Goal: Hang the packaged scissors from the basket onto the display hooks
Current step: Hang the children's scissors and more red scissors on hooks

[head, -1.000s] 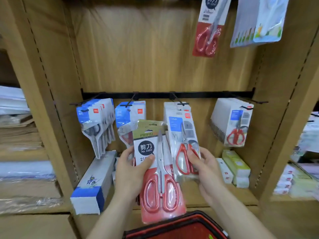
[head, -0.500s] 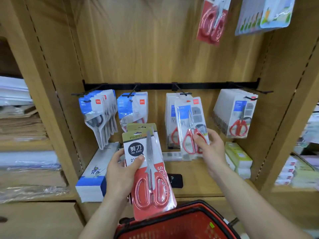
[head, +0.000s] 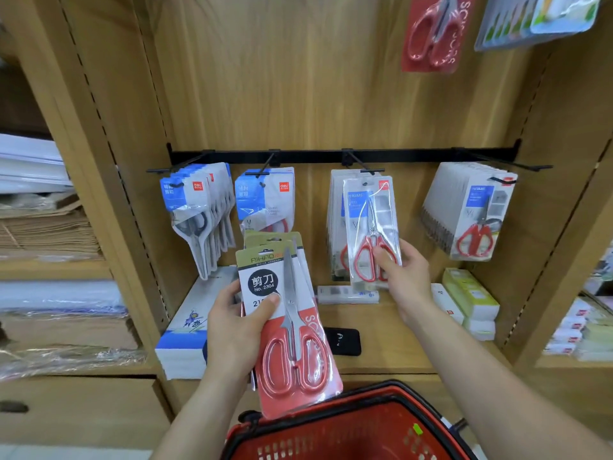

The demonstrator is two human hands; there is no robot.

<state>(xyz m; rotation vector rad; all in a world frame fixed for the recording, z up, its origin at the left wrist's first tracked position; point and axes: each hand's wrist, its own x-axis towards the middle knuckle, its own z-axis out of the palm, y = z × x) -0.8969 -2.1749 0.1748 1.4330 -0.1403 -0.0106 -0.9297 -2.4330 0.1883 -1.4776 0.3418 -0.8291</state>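
My left hand (head: 237, 333) sits low, thumb pressed across the front of a stack of scissor packs (head: 282, 310), fingers wrapped round its edge. My right hand (head: 404, 280) is stretched forward and higher, pinching a clear pack (head: 371, 227) near its bottom.

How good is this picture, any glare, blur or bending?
Head view: even light, no hard shadows; wide-angle bending bows the wooden shelf uprights; glare streaks the clear blister pack of red-handled scissors in the right hand; the black label on the red-backed scissors pack in the left hand reads sharp; the red pack hanging at the top is soft.
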